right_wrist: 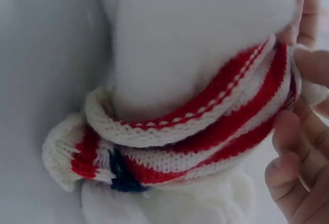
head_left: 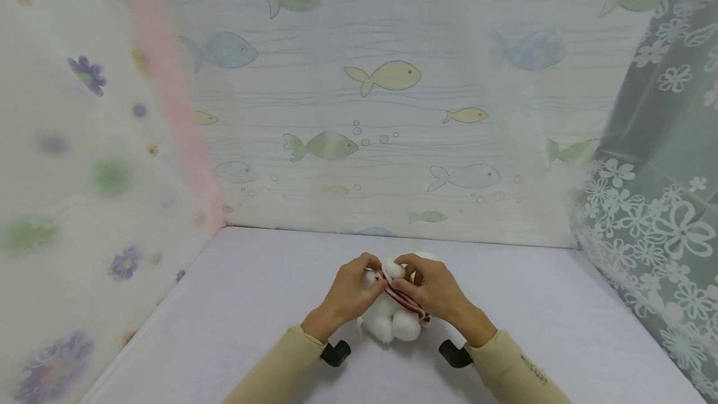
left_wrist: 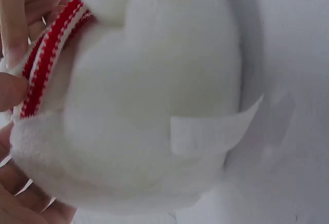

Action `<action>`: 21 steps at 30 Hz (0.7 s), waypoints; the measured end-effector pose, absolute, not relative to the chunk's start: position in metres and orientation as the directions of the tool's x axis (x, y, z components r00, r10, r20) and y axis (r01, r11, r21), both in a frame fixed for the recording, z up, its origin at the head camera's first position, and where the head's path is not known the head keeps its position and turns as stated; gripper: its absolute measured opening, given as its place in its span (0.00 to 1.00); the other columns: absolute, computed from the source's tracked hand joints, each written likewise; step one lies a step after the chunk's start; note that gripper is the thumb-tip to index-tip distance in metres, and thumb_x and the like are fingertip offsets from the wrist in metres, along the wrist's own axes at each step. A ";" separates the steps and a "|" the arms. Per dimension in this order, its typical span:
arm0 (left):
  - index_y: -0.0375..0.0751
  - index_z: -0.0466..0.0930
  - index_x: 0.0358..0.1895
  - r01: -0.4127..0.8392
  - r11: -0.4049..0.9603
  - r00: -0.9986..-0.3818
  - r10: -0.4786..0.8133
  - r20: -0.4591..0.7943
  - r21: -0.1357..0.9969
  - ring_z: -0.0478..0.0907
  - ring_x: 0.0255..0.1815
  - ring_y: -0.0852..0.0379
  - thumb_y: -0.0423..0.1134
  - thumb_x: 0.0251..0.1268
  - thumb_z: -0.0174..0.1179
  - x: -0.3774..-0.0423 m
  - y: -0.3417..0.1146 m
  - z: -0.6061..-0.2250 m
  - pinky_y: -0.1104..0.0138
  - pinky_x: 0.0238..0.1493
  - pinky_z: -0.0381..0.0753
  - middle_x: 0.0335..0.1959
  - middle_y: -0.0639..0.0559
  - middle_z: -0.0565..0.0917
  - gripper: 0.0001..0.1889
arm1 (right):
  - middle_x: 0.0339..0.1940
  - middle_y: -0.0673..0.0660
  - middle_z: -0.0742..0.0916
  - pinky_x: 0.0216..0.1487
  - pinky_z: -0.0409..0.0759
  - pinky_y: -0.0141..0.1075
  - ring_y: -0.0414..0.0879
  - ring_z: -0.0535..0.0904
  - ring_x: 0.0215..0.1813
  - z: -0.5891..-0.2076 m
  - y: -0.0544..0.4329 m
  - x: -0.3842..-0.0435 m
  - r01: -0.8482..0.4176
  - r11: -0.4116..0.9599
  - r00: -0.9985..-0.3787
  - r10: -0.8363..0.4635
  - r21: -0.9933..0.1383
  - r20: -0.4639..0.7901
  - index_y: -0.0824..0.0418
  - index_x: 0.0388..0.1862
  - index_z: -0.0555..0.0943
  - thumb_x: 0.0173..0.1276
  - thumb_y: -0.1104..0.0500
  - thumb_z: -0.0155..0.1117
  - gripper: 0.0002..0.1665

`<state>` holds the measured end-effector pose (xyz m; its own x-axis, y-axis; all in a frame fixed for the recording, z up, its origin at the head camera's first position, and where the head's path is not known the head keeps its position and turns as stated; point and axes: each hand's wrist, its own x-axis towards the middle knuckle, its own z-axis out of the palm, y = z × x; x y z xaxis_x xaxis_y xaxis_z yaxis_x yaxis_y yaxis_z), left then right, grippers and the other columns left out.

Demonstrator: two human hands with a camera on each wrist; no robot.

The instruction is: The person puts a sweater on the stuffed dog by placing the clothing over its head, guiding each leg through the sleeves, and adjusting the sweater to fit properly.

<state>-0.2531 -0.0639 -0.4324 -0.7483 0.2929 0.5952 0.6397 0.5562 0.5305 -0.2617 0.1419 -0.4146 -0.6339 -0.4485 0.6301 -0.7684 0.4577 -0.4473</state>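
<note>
A white plush toy lies on the table between my two hands. Round it runs a small knitted sweater with red and white stripes, a navy patch and a rolled cream edge. In the head view my left hand pinches the sweater's edge from the left, its thumb on the red band. From the other side my right hand grips the knit close by, its fingers bent near the striped side. A white fabric tag sticks out of the plush body.
Below the wrists, a black wrist mount shows on the left and another black mount on the right. Behind the white table hangs a fish-print curtain; a flowered curtain borders the left, a lace curtain the right.
</note>
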 end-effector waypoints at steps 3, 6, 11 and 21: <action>0.40 0.75 0.44 0.663 0.560 -0.719 0.292 0.631 0.496 0.80 0.43 0.54 0.31 0.58 0.65 -0.253 -0.061 -0.434 0.61 0.45 0.78 0.39 0.49 0.82 0.12 | 0.24 0.41 0.79 0.21 0.69 0.29 0.32 0.68 0.21 -0.413 0.141 -0.263 -0.742 0.493 -0.666 -0.467 -0.454 0.582 0.54 0.46 0.81 0.60 0.57 0.70 0.15; 0.39 0.75 0.42 0.685 0.553 -0.685 0.270 0.676 0.474 0.80 0.39 0.55 0.28 0.57 0.64 -0.254 -0.057 -0.436 0.63 0.41 0.79 0.36 0.50 0.82 0.11 | 0.25 0.41 0.76 0.21 0.69 0.29 0.32 0.67 0.21 -0.414 0.141 -0.265 -0.750 0.494 -0.657 -0.484 -0.439 0.578 0.54 0.45 0.80 0.64 0.59 0.67 0.11; 0.42 0.78 0.39 0.667 0.579 -0.691 0.246 0.679 0.469 0.77 0.37 0.59 0.27 0.54 0.62 -0.256 -0.054 -0.440 0.65 0.39 0.77 0.34 0.53 0.81 0.10 | 0.28 0.44 0.78 0.22 0.72 0.30 0.32 0.71 0.22 -0.417 0.146 -0.267 -0.724 0.465 -0.689 -0.457 -0.510 0.562 0.55 0.46 0.77 0.70 0.61 0.59 0.07; 0.41 0.80 0.43 0.593 0.639 -0.764 0.252 0.594 0.490 0.75 0.42 0.53 0.34 0.54 0.64 -0.258 -0.051 -0.434 0.60 0.44 0.76 0.38 0.50 0.80 0.12 | 0.36 0.51 0.83 0.31 0.78 0.35 0.40 0.82 0.30 -0.409 0.150 -0.266 -0.554 0.462 -0.830 -0.366 -0.693 0.421 0.49 0.47 0.74 0.72 0.54 0.56 0.07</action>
<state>-0.2576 -0.0513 -0.4336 -0.7636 0.2524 0.5943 0.5929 0.6387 0.4904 -0.2662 0.1502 -0.4093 -0.8303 -0.3657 0.4206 -0.5542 0.4619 -0.6925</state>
